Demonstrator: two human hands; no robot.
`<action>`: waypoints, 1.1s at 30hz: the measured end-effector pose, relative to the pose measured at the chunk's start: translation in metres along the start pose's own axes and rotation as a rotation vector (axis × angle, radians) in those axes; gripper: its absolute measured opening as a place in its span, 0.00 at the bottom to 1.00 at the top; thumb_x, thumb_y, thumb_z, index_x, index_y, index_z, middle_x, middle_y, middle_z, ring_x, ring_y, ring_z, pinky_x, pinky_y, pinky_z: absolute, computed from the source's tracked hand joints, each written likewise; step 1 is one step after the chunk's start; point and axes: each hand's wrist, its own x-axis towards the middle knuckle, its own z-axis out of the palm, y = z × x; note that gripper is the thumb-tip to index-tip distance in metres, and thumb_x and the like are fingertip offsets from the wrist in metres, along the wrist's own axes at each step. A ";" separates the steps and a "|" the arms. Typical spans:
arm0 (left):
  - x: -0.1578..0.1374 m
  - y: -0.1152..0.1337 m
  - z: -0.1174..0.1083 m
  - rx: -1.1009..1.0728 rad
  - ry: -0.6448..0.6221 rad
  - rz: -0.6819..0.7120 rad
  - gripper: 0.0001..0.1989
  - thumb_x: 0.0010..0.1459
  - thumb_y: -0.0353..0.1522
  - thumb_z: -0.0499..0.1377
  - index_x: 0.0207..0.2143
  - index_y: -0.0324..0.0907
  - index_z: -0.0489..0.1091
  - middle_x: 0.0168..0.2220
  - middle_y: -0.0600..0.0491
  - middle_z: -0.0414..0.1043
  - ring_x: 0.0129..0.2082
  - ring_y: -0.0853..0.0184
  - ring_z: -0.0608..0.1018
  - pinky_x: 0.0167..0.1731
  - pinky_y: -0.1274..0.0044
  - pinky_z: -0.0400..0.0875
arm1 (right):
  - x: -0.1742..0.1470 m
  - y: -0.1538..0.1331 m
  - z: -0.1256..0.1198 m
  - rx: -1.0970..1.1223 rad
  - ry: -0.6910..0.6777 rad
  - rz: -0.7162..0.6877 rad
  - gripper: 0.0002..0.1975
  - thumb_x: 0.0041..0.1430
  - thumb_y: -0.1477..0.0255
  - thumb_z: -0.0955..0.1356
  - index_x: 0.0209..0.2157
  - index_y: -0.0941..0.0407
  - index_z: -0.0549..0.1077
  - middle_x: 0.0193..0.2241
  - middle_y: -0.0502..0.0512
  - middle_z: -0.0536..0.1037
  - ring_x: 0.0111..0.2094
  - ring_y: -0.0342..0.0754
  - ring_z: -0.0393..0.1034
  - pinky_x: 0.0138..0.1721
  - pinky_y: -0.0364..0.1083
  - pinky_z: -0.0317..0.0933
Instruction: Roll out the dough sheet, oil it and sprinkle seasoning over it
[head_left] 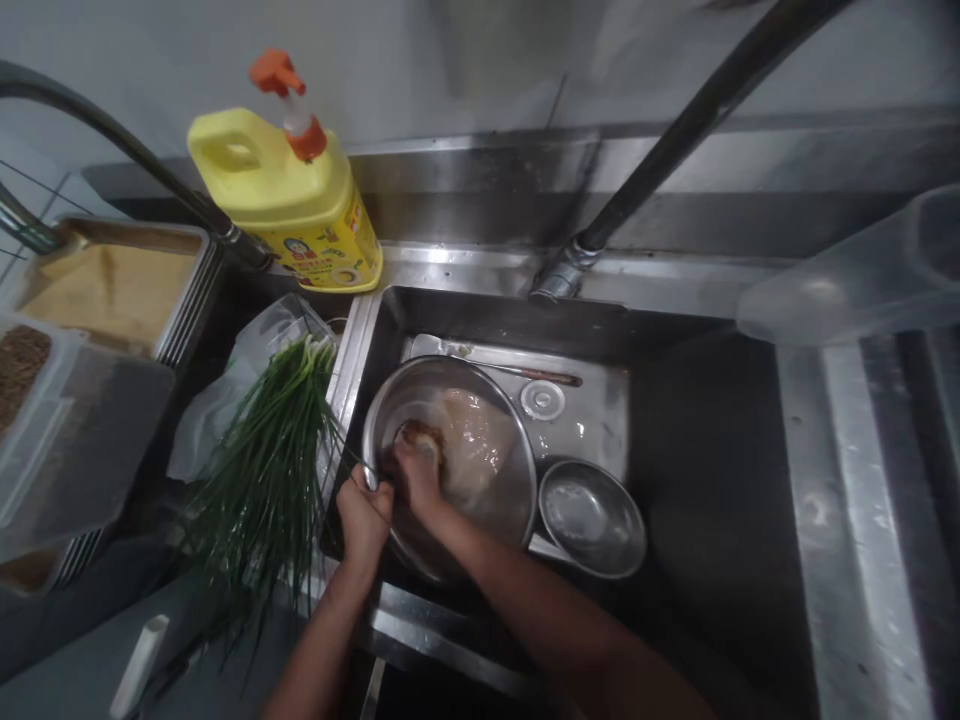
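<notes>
A large steel bowl point(526, 480) sits tilted in the sink, with cloudy liquid and a pale, glossy mass point(476, 425) inside. My left hand point(365, 512) is closed round the bowl's left rim. Inside the bowl, my right hand point(417, 478) reaches down with bent fingers against a brown patch point(437, 440) on the left side. The hand hides what its fingers hold. Right of the large bowl stands a smaller steel bowl point(592, 520). Behind them lie a long-handled utensil point(536, 374) and a round drain cover point(542, 400).
A tap point(559, 272) juts over the sink's back edge. On the left are a yellow pump jug point(300, 215), a bunch of long green stalks point(259, 470), a plastic bag point(225, 400) and food containers point(82, 430). A clear plastic container point(847, 270) stands at the right.
</notes>
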 end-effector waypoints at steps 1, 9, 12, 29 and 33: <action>-0.002 -0.004 0.001 -0.035 -0.013 -0.004 0.02 0.41 0.29 0.53 0.21 0.42 0.59 0.17 0.60 0.55 0.18 0.73 0.59 0.20 0.80 0.54 | 0.000 -0.002 0.002 0.003 -0.007 -0.024 0.09 0.59 0.75 0.59 0.34 0.56 0.70 0.37 0.54 0.73 0.38 0.44 0.65 0.36 0.40 0.56; -0.029 -0.021 0.009 0.046 0.068 -0.088 0.03 0.42 0.30 0.54 0.21 0.43 0.60 0.17 0.57 0.61 0.19 0.69 0.64 0.24 0.77 0.56 | 0.021 0.005 0.010 -0.075 0.084 0.135 0.08 0.59 0.76 0.59 0.36 0.57 0.69 0.37 0.55 0.73 0.36 0.44 0.66 0.33 0.41 0.54; -0.029 -0.022 0.007 0.087 0.094 -0.069 0.04 0.41 0.29 0.54 0.19 0.43 0.58 0.16 0.58 0.59 0.18 0.69 0.62 0.24 0.77 0.54 | 0.015 0.004 0.018 -0.065 0.047 0.016 0.07 0.57 0.76 0.61 0.35 0.56 0.69 0.37 0.53 0.73 0.37 0.43 0.67 0.33 0.40 0.54; -0.024 -0.023 0.005 0.126 0.069 -0.100 0.03 0.43 0.30 0.52 0.21 0.44 0.58 0.17 0.55 0.63 0.20 0.66 0.66 0.25 0.75 0.56 | 0.026 0.028 0.015 -0.182 0.099 0.155 0.08 0.57 0.78 0.60 0.37 0.59 0.68 0.36 0.57 0.72 0.38 0.45 0.65 0.36 0.42 0.53; -0.024 -0.024 0.006 0.124 0.029 -0.093 0.02 0.44 0.30 0.51 0.22 0.44 0.58 0.18 0.54 0.63 0.21 0.66 0.66 0.25 0.76 0.58 | 0.020 0.030 0.016 -0.191 0.096 0.029 0.07 0.56 0.78 0.61 0.36 0.57 0.68 0.38 0.54 0.72 0.41 0.45 0.64 0.38 0.41 0.53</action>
